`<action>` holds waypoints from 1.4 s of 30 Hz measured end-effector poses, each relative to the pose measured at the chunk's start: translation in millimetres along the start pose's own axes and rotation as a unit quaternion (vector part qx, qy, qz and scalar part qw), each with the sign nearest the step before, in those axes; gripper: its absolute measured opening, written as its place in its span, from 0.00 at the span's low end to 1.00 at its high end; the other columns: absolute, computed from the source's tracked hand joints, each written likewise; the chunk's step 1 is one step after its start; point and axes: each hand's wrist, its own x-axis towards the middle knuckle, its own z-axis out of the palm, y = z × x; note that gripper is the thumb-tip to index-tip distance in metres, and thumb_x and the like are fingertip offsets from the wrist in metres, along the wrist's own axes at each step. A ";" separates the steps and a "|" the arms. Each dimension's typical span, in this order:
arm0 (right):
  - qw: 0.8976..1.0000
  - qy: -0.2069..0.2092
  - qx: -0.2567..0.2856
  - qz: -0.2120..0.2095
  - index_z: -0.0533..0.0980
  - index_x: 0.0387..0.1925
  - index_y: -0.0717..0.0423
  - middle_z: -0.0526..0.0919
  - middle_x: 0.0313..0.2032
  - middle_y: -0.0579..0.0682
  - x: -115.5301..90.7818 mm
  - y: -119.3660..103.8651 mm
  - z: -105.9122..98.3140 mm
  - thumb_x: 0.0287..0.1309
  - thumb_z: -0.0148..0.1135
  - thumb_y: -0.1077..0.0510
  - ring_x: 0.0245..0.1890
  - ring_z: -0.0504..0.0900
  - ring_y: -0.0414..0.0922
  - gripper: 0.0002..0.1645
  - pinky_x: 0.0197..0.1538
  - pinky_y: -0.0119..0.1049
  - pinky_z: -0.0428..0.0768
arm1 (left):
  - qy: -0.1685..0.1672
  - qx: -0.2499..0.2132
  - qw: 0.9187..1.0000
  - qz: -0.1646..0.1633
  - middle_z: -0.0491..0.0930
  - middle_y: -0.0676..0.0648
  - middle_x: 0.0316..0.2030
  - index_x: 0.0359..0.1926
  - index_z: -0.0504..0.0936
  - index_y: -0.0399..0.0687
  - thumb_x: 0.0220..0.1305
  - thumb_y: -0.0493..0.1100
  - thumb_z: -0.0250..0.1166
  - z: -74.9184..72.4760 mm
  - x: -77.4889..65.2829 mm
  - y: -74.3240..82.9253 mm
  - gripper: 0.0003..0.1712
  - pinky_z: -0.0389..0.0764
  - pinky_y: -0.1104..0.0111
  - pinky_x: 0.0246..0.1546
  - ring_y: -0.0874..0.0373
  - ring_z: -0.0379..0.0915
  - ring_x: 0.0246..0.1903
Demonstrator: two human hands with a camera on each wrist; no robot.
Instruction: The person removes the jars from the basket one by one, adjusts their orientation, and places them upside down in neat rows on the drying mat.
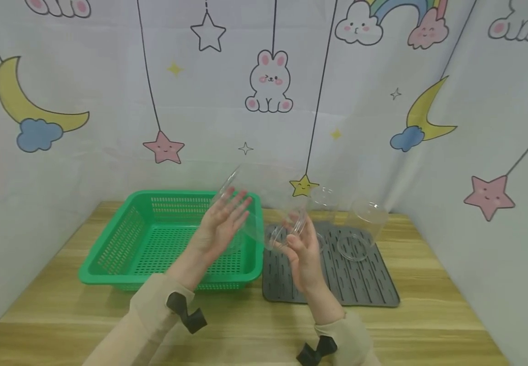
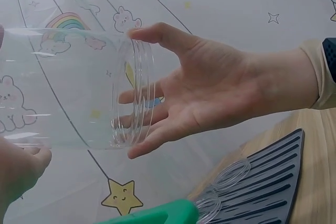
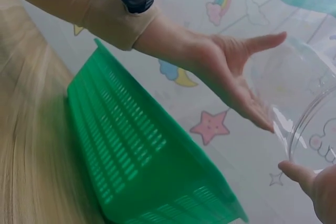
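Wooden table (image 1: 245,330), seemingly cloth backdrop (image 1: 218,101).

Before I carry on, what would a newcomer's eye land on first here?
Probably the bright green perforated plastic basket, at left on the wood-grain table. Next, the clear cylindrical jar held up between left hand and right hand, then the dark grey ridged mat at right, where two more clear jars stand.

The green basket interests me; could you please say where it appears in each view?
Head: the green basket, left of centre.
Left wrist: only part of the green basket, bottom edge.
Right wrist: the green basket, large, lower left to bottom centre.
Shared landmark: the held clear container.
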 end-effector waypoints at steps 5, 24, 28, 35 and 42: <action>1.000 0.001 0.002 -0.001 0.46 0.76 0.55 0.59 0.69 0.55 -0.5 -1.6 -2.0 0.56 0.62 0.52 0.69 0.60 0.56 0.52 0.59 0.59 0.75 | 0.013 0.017 1.000 -0.002 0.46 0.38 0.75 0.77 0.43 0.48 0.42 0.48 0.81 2.8 1.4 -2.7 0.70 0.44 0.45 0.74 0.40 0.40 0.76; 0.998 0.025 -0.042 -0.035 0.48 0.75 0.59 0.59 0.68 0.61 -1.6 -23.1 -38.1 0.56 0.55 0.59 0.67 0.63 0.49 0.47 0.62 0.39 0.76 | 0.051 0.074 0.996 0.008 0.51 0.40 0.75 0.77 0.48 0.52 0.28 0.56 0.84 45.6 17.2 -25.8 0.76 0.43 0.39 0.72 0.40 0.46 0.75; 0.993 0.013 -0.083 -0.084 0.57 0.71 0.57 0.64 0.68 0.50 0.7 -30.0 -54.1 0.54 0.56 0.64 0.67 0.62 0.44 0.42 0.62 0.31 0.72 | 0.066 0.072 0.995 0.013 0.52 0.41 0.75 0.76 0.50 0.53 0.22 0.56 0.85 56.3 19.1 -30.1 0.78 0.44 0.41 0.73 0.41 0.46 0.75; 0.970 0.007 -0.067 -0.234 0.75 0.53 0.58 0.82 0.52 0.46 7.9 -50.5 -89.9 0.53 0.53 0.74 0.55 0.77 0.41 0.25 0.57 0.33 0.76 | 0.052 0.095 0.994 0.024 0.54 0.42 0.75 0.77 0.48 0.54 0.21 0.59 0.85 68.1 17.4 -45.5 0.80 0.47 0.48 0.75 0.44 0.47 0.75; 0.954 0.111 -0.025 -0.276 0.79 0.39 0.66 0.86 0.37 0.51 10.4 -71.3 -132.5 0.54 0.53 0.81 0.41 0.83 0.42 0.16 0.45 0.27 0.81 | 0.035 0.131 0.990 0.051 0.63 0.45 0.71 0.74 0.55 0.52 0.30 0.47 0.85 79.3 14.0 -66.2 0.69 0.50 0.50 0.74 0.48 0.56 0.71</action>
